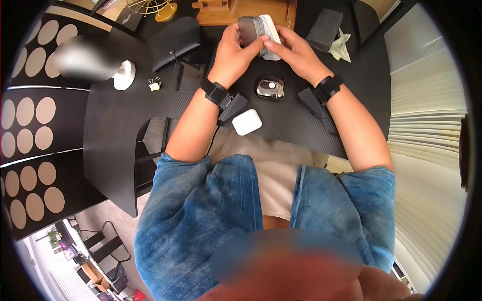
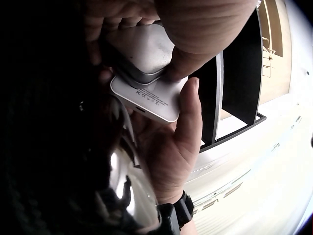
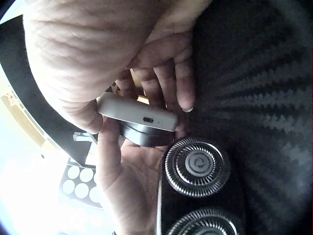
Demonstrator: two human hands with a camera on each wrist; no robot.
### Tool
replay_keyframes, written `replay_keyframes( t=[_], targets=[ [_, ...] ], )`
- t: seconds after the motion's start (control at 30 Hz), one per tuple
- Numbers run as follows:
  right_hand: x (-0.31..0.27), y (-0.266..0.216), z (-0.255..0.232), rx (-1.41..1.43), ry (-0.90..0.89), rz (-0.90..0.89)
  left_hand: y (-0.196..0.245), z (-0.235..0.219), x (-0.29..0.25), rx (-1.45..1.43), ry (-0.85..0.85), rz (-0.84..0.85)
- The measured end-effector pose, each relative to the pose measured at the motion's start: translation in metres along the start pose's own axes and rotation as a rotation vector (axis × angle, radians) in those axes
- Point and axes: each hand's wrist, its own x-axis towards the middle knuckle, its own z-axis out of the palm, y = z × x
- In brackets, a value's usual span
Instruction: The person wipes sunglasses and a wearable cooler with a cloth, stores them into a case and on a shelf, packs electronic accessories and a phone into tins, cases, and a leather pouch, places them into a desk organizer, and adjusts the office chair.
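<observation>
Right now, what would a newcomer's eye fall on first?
Probably the left hand and right hand, meeting over the black desk around a grey piece and a white block. Then the shiny device lying between the wrists, its ridged metal discs striking in the right wrist view. Nearer the body sits a rounded white case.

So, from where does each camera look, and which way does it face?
Head: worn on the head, facing forward and down at the desk; shows both hands, forearms and blue sleeves.
Left wrist: on that wrist, facing the left hand, grey object and white device; the right hand shows beyond.
Right wrist: on that wrist, facing its own hand and round shaver heads; the left hand shows beyond.
Shared: both wrist views show the white device's port.
</observation>
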Motion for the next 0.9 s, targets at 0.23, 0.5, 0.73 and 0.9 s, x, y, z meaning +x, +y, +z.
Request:
replay_keyframes(
  t=[0.23,0.5,0.73,0.9],
  targets=[
    [0.0,0.003,0.0,-0.03,0.025,-0.016,0.004,-0.001,-0.001,0.029,-0.038,-0.005],
    [0.0,0.002,0.001,-0.044,0.019,-0.013,0.0,-0.003,0.0,0.029,-0.048,-0.001],
    [-0.001,0.001,-0.001,-0.056,0.021,-0.016,0.009,-0.002,-0.002,0.066,-0.073,-0.067],
    [0.001,0.003,-0.006,-0.104,0.005,-0.014,0.014,-0.001,-0.004,0.06,-0.076,-0.063]
  ],
)
